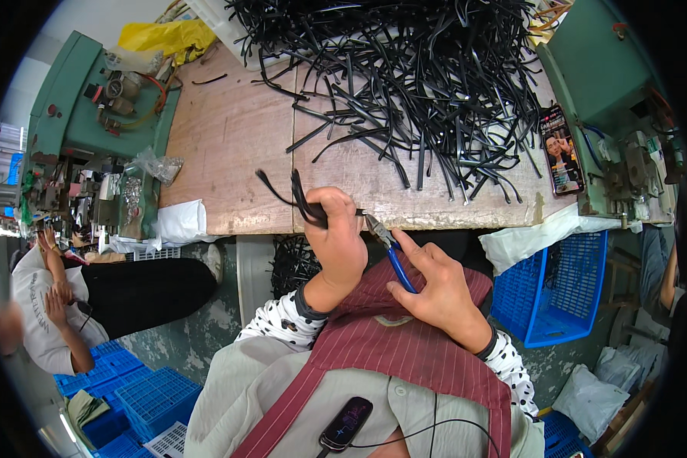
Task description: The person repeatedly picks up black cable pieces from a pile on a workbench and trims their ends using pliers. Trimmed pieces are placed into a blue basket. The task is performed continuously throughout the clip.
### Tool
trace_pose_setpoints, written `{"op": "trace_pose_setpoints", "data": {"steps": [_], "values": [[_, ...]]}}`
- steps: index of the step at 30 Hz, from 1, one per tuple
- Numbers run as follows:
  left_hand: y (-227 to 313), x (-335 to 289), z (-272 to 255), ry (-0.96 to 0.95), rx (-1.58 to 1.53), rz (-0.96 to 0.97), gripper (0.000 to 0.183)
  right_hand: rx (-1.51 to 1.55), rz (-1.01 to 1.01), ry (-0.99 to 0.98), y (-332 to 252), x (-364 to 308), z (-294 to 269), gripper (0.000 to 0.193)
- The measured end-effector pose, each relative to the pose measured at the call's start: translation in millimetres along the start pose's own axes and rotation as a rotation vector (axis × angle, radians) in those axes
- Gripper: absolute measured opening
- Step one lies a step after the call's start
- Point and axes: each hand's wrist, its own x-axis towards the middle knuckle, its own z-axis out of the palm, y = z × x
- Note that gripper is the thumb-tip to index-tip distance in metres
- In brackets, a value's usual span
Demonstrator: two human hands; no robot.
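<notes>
My left hand [337, 240] is closed around a few slim black eyeglass temples [301, 197], just above the front edge of the table. Their curved tips stick out to the upper left, and one end points right. My right hand [441, 291] grips blue-handled pliers [399, 269]. The metal jaws meet the end that comes out of my left fist; whether they bite on it is too small to tell. Beyond my hands, a large tangled heap of similar black temples [427, 99] covers the back and right of the wooden table [229, 153].
Green machines [72, 99] flank the table on both sides. A phone [563, 153] leans at the right one. Below right is a blue crate [553, 294] beside white sheeting [538, 238]. At left sits another person [53, 305], near stacked blue crates [156, 401]. A cable crosses my apron.
</notes>
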Motion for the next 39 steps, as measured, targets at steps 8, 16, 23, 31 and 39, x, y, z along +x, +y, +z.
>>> {"op": "trace_pose_setpoints", "data": {"steps": [8, 16, 23, 31, 39], "values": [[-16, 45, -20, -0.167, 0.329, -0.114, 0.024, 0.043, 0.141, -0.022, 6, -5, 1, 0.079], [-47, 119, -18, -0.391, 1.538, 0.318, 0.028, 0.051, 0.093, 0.012, 11, -12, 6, 0.08], [-26, 94, -24, -0.141, 0.821, 0.12, 0.013, -0.009, 0.11, 0.005, 15, -14, 4, 0.082], [-38, 59, -61, -0.213, 0.772, -0.003, 0.018, -0.057, 0.082, 0.03, 9, -11, 8, 0.081], [6, 51, -36, -0.427, -0.316, -0.708, 0.033, -0.266, -0.093, 0.077, -3, -2, -2, 0.083]]}}
